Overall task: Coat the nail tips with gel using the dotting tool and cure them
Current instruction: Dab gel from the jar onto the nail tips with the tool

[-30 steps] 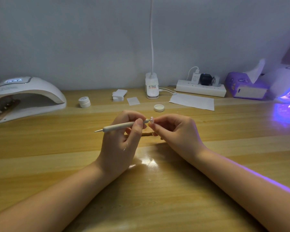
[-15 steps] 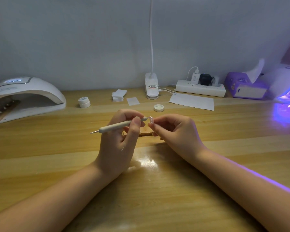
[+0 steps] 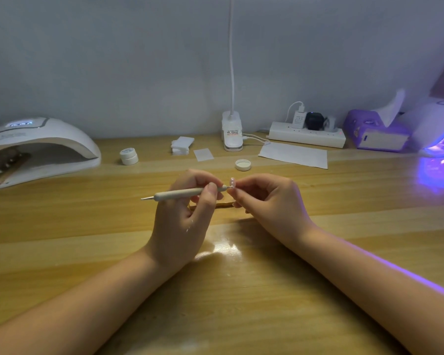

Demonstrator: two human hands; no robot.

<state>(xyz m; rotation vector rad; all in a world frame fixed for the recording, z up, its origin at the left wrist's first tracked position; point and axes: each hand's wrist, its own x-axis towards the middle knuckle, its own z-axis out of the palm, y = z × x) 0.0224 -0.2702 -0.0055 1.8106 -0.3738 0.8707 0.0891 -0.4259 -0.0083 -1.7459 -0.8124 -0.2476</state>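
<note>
Item: left hand (image 3: 182, 221) grips dotting tool (image 3: 182, 193), shifted slightly leftward since 1 second ago; tip meets nail tip (image 3: 232, 182) pinched by right hand (image 3: 267, 203), mid-table. Coating continues; curing pending.

The left hand (image 3: 182, 216) grips a dotting tool (image 3: 182, 193) — its tip meets a nail tip (image 3: 232, 182) pinched by the right hand (image 3: 269, 203) — above a wooden table (image 3: 241, 290).

One head-worn view looks forward and down, close above the fingers (image 3: 210, 190). Beyond them the surface (image 3: 62, 226) runs to the wall (image 3: 113, 60).
</note>
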